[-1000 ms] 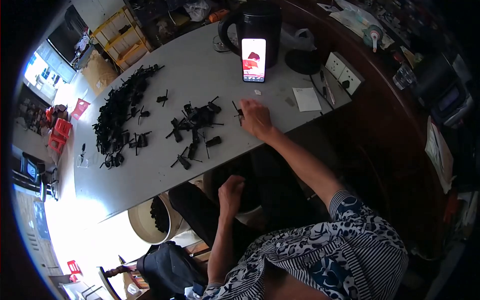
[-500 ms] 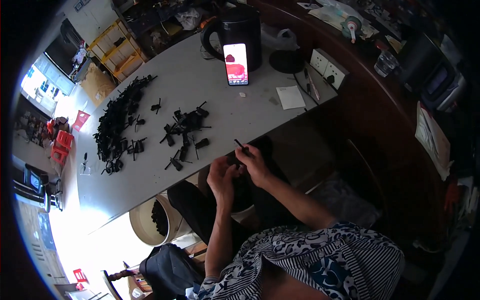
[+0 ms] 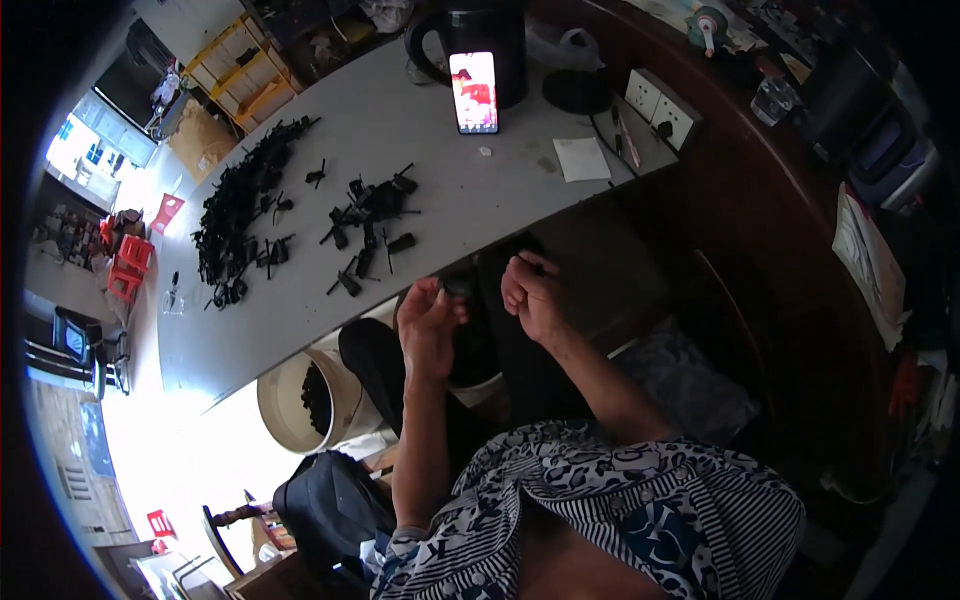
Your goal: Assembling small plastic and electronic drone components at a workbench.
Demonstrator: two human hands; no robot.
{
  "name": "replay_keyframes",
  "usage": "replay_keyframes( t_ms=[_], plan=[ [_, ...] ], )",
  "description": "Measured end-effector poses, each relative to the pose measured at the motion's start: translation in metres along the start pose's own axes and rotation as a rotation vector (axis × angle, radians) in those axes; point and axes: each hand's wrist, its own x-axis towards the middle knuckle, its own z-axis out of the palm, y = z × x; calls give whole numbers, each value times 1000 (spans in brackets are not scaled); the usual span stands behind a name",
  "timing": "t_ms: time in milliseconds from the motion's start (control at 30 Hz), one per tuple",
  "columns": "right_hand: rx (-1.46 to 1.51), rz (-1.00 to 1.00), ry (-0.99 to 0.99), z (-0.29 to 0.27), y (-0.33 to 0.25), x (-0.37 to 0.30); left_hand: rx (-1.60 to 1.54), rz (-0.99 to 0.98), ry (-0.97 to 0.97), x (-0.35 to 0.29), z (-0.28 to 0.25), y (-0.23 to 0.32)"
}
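My left hand [image 3: 428, 325] is closed in a pinch just off the near table edge. A small black part [image 3: 457, 288] shows at its fingertips, too dark to make out fully. To its right, and apart from it, my right hand [image 3: 533, 300] is curled around a slim black tool [image 3: 541, 263], most of it hidden in the fingers. Closest to my hands on the table [image 3: 480, 200] lies a loose cluster of small black plastic parts [image 3: 370, 205] with thin stems. Beyond it, a long heap of similar black parts [image 3: 235, 205] curves along the left side.
A lit phone [image 3: 474, 95] leans against a black kettle [image 3: 500, 40]. A white paper [image 3: 581, 160], pens and a socket strip [image 3: 660, 110] occupy the right end. Below the table edge stands a cream bucket [image 3: 285, 410] with black parts inside, near a dark bag [image 3: 335, 510].
My hands have moved apart, the right one rightward and turned so the slim tool points differently. My left hand has risen slightly, its black part now showing. The view has tilted downward.
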Motion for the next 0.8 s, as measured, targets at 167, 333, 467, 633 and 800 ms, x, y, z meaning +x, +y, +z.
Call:
replay_keyframes(
  t_ms=[167, 333, 467, 633, 800],
  plan=[
    [-204, 0, -96, 22, -13, -8, 182, 27, -82, -3, 9, -5],
    [-156, 163, -230, 21, -22, -8, 307, 59, -108, -8, 10, 2],
    [-173, 332, -256, 21, -27, -8, 431, 50, -206, -9, 9, 13],
    [-314, 354, -190, 23, -30, -8, 521, 59, -206, -12, 13, 17],
    [-445, 242, -68, 30, -30, -16, 632, 132, -181, -16, 23, 17]
  ],
)
